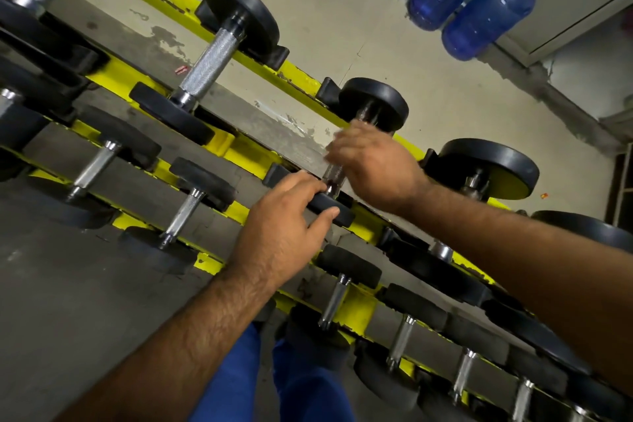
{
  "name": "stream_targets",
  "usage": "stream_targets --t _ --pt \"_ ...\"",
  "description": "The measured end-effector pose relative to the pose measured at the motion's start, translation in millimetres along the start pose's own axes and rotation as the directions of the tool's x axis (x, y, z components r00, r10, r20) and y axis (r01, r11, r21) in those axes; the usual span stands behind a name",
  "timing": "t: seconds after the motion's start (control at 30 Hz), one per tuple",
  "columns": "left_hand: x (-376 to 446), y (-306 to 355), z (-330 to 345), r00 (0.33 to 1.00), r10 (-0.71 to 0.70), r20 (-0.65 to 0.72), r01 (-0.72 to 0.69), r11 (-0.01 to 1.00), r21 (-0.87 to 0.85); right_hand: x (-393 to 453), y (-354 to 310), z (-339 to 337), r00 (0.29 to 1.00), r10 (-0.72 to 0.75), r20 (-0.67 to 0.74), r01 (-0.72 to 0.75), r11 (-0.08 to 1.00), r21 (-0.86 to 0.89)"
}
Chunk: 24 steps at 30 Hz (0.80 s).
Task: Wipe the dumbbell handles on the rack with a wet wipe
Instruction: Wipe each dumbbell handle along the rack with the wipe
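- Rack: yellow rails with black cradles; each dumbbell lies across two rails, so its handle spans the gap and can be reached from above.
- Dumbbell in hand: on the upper tier, far plate in its cradle, near plate on the front rail; its knurled handle shows only between my two hands.
- My left hand: fingers nearly straight and spread, laid flat on the near plate, thumb against its edge. I judge that it steadies the dumbbell so it does not roll while being rubbed.
- My right hand: fingers curled round the upper handle, blurred, apparently mid-stroke. The wipe is not visible; presumably it is hidden under the palm, but I cannot tell.
- Neighbouring dumbbell: left of mine, handle bare.
- Lower tier: smaller dumbbells in a row, untouched.
- Blue bottles: on the floor behind the rack, well apart.
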<state>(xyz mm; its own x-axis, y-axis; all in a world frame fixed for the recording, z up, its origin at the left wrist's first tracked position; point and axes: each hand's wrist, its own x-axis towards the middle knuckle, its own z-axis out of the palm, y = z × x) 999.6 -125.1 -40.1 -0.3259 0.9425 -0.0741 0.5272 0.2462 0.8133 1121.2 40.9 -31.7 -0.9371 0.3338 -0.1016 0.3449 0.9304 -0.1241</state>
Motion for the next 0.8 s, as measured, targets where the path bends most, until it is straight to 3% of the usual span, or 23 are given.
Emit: stream_targets --t 0.1,0.23,0.37,0.5,0.63,0.73,0.8 --pt "3 -3 -1 1.0 -0.028 -0.01 0.027 0.998 -0.053 -8 -6 -1 0.972 -0.184 0.145 0.177 0.982 0.064" --pt "0 -1 2 0.998 -0.064 -0.017 0.062 0.994 -0.092 -5 5 -12 0.998 0.014 0.064 -0.012 0.999 -0.03" --pt "-4 -1 6 0.997 -0.05 -0.06 0.043 0.992 -0.118 -6 -9 -9 0.955 -0.23 0.185 0.226 0.973 0.043" --pt "-10 1 11 0.995 -0.045 -0.086 0.034 0.991 -0.126 14 14 -14 0.994 -0.013 0.109 0.02 0.998 -0.065" --pt "-10 2 12 0.997 -0.033 -0.072 0.025 0.993 -0.114 10 -2 -11 0.963 -0.112 0.244 0.141 0.985 -0.105" --pt "-11 5 14 0.998 -0.025 -0.063 0.019 0.996 -0.089 13 14 -18 0.99 0.083 0.111 -0.061 0.98 -0.189" --pt "-11 5 14 0.997 -0.033 -0.07 0.027 0.996 -0.085 13 2 -10 0.987 0.093 0.135 -0.059 0.97 -0.235"
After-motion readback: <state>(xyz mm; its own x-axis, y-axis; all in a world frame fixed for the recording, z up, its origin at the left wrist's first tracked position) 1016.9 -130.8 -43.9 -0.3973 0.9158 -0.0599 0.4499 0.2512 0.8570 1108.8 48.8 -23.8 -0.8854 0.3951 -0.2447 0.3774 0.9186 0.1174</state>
